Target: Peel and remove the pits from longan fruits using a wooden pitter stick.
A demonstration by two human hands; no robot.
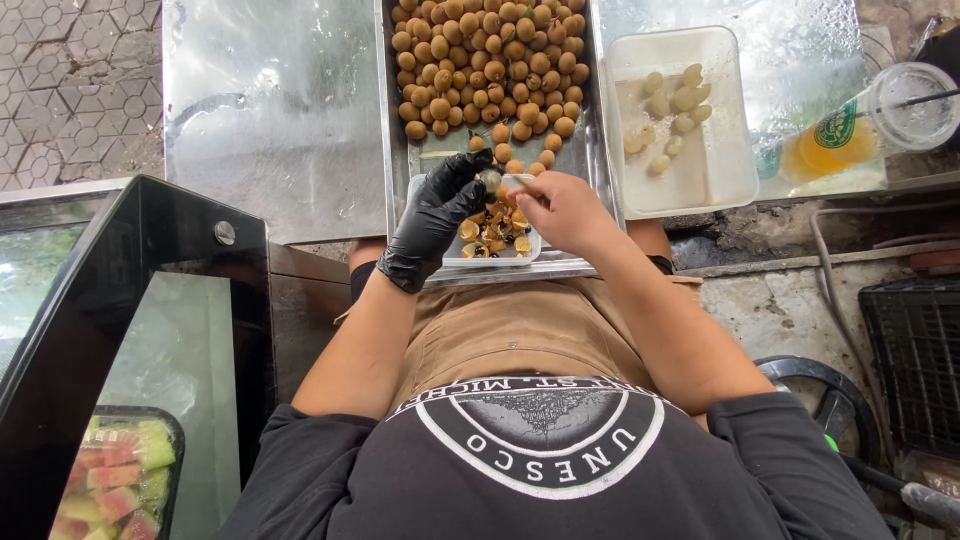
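My left hand point(435, 215), in a black glove, pinches a small round peeled longan fruit point(490, 179) between its fingertips. My bare right hand point(560, 210) is closed next to it and touches the same fruit; a thin tool may be in it, but I cannot tell. Both hands hover over a small clear tub point(455, 262) holding brown peels and seeds. Beyond them a metal tray point(392, 150) carries a heap of several brown longans point(490, 60).
A white plastic box point(720, 175) with several peeled pale fruits stands at the right. Further right is a clear plastic cup point(870, 125) of orange drink with a straw. A glass display case point(150, 330) with cut fruit sits at the left. A black crate point(915, 350) is at lower right.
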